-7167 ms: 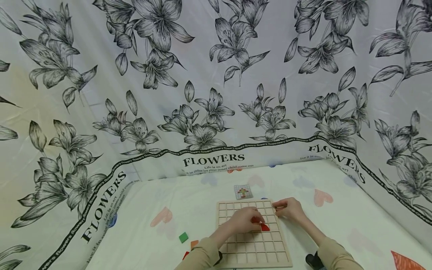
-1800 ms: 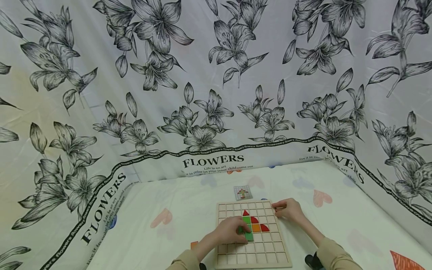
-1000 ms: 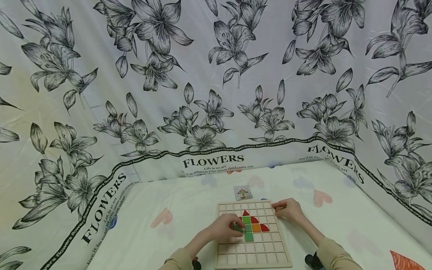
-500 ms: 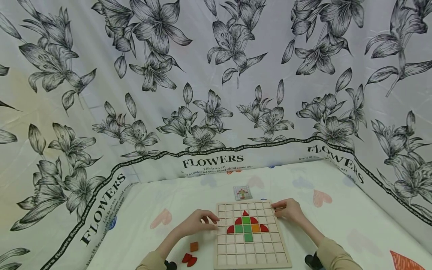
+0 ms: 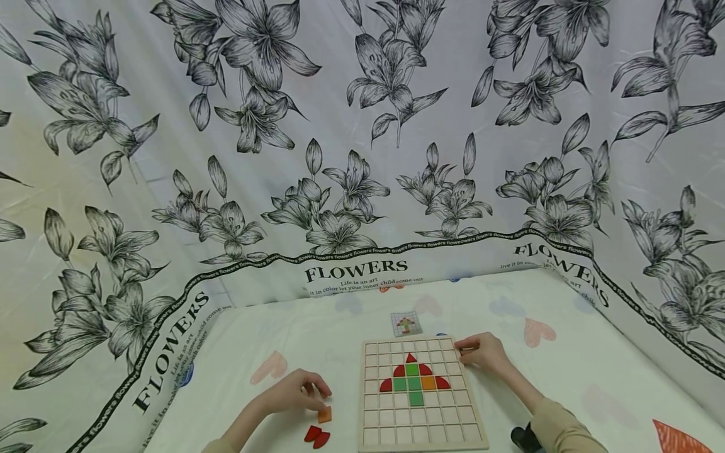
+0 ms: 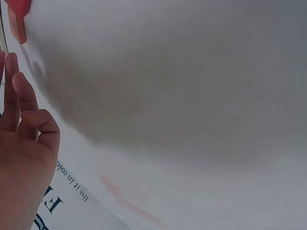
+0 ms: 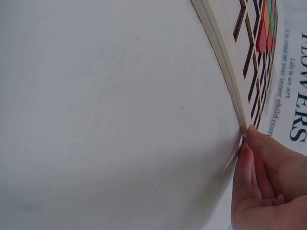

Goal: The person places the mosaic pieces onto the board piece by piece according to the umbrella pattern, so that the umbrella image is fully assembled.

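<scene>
Orange piece: a small orange square wooden tile (image 5: 325, 414) is seen on the white cloth, left of the board and just beyond two red curved pieces (image 5: 317, 435).
Left hand: the left hand (image 5: 296, 394) is lowered over the orange tile, its fingertips curled down at the tile's far edge; whether the tile is actually pinched cannot be told from the pictures.
Board: a pale wooden grid board (image 5: 421, 434) is laid flat near the table's front edge; red, green and orange pieces (image 5: 415, 380) are set in its middle cells, a red point on top and a green stem below.
Right hand: the right hand (image 5: 483, 353) is closed on the board's far right corner, fingers curled round the edge (image 7: 225, 72).
Card: a small pattern card (image 5: 406, 323) is placed just beyond the board.
Surroundings: the white table cover with pale hearts (image 5: 538, 329) is backed by a lily-printed sheet lettered FLOWERS (image 5: 348, 272).
</scene>
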A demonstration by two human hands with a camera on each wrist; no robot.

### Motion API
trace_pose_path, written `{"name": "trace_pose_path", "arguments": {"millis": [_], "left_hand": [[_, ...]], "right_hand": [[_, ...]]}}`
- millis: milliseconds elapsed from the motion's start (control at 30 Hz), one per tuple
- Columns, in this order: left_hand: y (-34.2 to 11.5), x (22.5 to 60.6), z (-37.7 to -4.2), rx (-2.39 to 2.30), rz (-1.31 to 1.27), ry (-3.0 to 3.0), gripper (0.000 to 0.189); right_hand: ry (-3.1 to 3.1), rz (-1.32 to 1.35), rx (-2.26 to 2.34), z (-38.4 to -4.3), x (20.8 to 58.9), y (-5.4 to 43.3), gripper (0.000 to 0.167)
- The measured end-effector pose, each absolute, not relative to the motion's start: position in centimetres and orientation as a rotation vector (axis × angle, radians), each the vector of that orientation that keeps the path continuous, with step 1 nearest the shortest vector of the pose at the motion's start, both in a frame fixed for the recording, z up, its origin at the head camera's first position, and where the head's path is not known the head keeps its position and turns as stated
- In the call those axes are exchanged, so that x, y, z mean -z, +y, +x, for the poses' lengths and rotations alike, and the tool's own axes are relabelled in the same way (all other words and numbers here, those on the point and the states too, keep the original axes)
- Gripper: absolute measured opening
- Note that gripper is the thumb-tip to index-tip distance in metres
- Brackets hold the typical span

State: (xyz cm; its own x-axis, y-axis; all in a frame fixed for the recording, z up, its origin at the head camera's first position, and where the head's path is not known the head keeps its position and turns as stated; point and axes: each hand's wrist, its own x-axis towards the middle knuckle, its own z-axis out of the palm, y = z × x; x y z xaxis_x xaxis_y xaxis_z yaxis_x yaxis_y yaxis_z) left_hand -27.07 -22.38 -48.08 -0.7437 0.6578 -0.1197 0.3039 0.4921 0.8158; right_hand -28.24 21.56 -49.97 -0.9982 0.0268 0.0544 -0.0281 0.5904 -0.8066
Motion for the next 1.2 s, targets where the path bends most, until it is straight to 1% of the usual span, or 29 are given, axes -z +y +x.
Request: {"name": "trace_pose_path", "arguments": {"millis": [367,500,567,667,800,1067,1200], "left_hand": [[-21.9,48.5,-26.1,-1.067,0.806,2.349,0.021],[-21.9,48.7,-26.1,-1.050,0.804,2.386,0.020],[-22.0,49.0,-26.3,-1.051,0.844,2.416,0.021],[-22.3,49.4,-26.5,-1.054,0.903,2.473,0.024],[-23.0,49.7,-26.7,-1.060,0.906,2.520,0.026],[-23.6,50.1,-26.8,-1.101,0.941,2.523,0.021],[-23.6,50.1,-26.8,-1.115,0.903,2.521,0.021]], "right_hand": [[-2.746,0.012,-1.391,-28.2,49.8,21.6,0.028],[-2.748,0.008,-1.387,-28.2,49.9,21.6,0.028],[-2.744,0.003,-1.392,-28.2,49.9,21.6,0.028],[-2.746,0.040,-1.385,-28.2,49.9,21.6,0.028],[-2.753,0.065,-1.377,-28.1,49.8,21.6,0.029],[-2.749,0.037,-1.355,-28.1,49.8,21.5,0.028],[-2.749,0.024,-1.348,-28.1,49.8,21.5,0.028]]}}
